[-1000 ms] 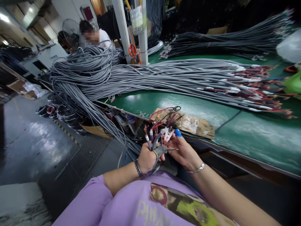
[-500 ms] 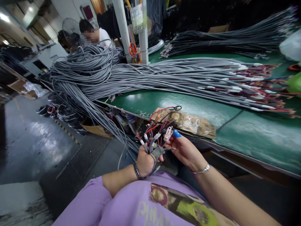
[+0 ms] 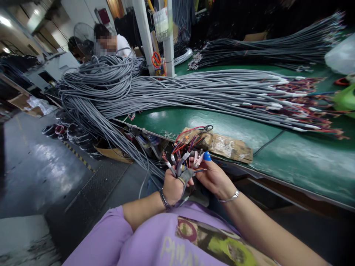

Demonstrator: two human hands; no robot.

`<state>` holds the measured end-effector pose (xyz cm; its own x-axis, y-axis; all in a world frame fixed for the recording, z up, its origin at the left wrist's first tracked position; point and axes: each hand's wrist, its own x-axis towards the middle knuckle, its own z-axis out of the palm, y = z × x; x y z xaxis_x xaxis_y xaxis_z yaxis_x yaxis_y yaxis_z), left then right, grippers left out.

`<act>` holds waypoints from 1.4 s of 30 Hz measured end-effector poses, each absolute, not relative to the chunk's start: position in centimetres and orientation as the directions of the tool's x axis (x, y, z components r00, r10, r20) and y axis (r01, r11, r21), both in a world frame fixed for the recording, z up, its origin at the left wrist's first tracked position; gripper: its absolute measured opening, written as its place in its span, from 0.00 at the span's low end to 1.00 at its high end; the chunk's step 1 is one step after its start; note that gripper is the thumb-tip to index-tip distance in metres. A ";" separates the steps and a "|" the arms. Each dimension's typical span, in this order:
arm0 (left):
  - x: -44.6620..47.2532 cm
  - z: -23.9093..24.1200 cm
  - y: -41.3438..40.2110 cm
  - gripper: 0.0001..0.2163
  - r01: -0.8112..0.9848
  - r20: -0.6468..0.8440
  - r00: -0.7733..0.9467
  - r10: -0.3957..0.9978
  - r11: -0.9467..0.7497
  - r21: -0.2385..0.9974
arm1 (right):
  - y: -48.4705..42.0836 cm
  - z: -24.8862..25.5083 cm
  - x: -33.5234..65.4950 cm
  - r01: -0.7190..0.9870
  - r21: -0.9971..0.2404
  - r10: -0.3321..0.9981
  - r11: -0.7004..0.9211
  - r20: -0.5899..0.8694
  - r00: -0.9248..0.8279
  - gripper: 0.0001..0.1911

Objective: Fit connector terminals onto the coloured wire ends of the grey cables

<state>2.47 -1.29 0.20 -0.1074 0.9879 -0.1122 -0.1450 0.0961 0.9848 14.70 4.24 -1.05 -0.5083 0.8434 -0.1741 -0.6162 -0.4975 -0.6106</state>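
Left hand clasps gray cables jutting above; right hand pinches pink clip.

Your head-worn camera faces forward and down, viewing your dark-braceleted left hand and silver-bangled right hand closely, the glossy green workbench beyond.
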 end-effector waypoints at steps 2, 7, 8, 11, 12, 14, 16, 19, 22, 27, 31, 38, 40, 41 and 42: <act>2.5 0.0 -1.3 0.21 -0.134 -0.107 -0.112 0.988 0.092 0.987 | 4.4 -1.3 14.6 -0.635 -0.598 0.855 -0.489 -0.182 -0.486 0.23; 2.5 -0.4 -1.3 0.18 -0.139 -0.101 -0.104 0.989 0.086 0.986 | 4.7 -1.9 14.6 -0.663 -0.620 0.904 -0.420 -0.220 -0.367 0.20; 2.5 -0.4 -1.3 0.18 -0.137 -0.103 -0.103 0.989 0.089 0.987 | 4.7 -1.9 14.6 -0.658 -0.626 0.904 -0.419 -0.218 -0.368 0.20; 2.5 -0.5 -1.3 0.18 -0.122 -0.108 -0.103 0.989 0.095 0.988 | 4.6 -1.8 14.6 -0.648 -0.639 0.904 -0.415 -0.208 -0.373 0.20; 2.5 -0.5 -1.2 0.18 -0.116 -0.108 -0.103 0.989 0.096 0.989 | 4.5 -1.8 14.6 -0.645 -0.637 0.901 -0.422 -0.212 -0.379 0.20; 2.4 -0.4 -1.3 0.18 -0.107 -0.108 -0.102 0.989 0.098 0.989 | 4.5 -1.7 14.6 -0.642 -0.625 0.891 -0.444 -0.231 -0.391 0.21; 2.4 -0.3 -1.3 0.18 -0.107 -0.106 -0.089 0.990 0.096 0.990 | 4.4 -1.6 14.6 -0.644 -0.612 0.885 -0.459 -0.252 -0.392 0.21; 2.3 -0.3 -1.3 0.18 -0.115 -0.102 -0.075 0.992 0.093 0.989 | 4.4 -1.5 14.6 -0.644 -0.600 0.877 -0.475 -0.261 -0.404 0.22; 2.3 -0.3 -1.3 0.18 -0.140 -0.107 -0.081 0.991 0.095 0.986 | 4.3 -1.5 14.7 -0.651 -0.576 0.866 -0.494 -0.258 -0.429 0.22; 2.2 -0.4 -1.1 0.19 -0.166 -0.106 -0.068 0.992 0.093 0.982 | 4.5 -1.9 14.8 -0.678 -0.566 0.883 -0.469 -0.270 -0.384 0.19; 2.3 -0.2 -1.1 0.19 -0.184 -0.115 -0.062 0.991 0.102 0.978 | 4.7 -1.9 14.9 -0.642 -0.610 0.882 -0.465 -0.259 -0.393 0.19; 2.6 -0.7 -1.0 0.18 -0.167 -0.119 -0.081 0.990 0.104 0.980 | 4.6 -1.4 14.7 -0.665 -0.592 0.891 -0.455 -0.302 -0.340 0.19; 2.5 -0.8 -1.0 0.18 -0.139 -0.112 -0.083 0.990 0.100 0.985 | 4.5 -1.2 14.6 -0.658 -0.601 0.891 -0.453 -0.292 -0.347 0.21; 2.4 -0.9 -1.1 0.18 -0.133 -0.108 -0.077 0.991 0.097 0.986 | 4.5 -1.1 14.6 -0.655 -0.603 0.890 -0.455 -0.290 -0.352 0.21; 2.4 -1.0 -1.1 0.18 -0.133 -0.102 -0.067 0.993 0.092 0.987 | 4.4 -1.1 14.6 -0.652 -0.603 0.888 -0.460 -0.288 -0.359 0.21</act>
<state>2.37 -1.09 -0.96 -0.0673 0.9925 -0.1016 -0.1328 0.0920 0.9869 14.59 4.42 -1.08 -0.3590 0.8877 -0.2883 -0.6522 -0.4596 -0.6029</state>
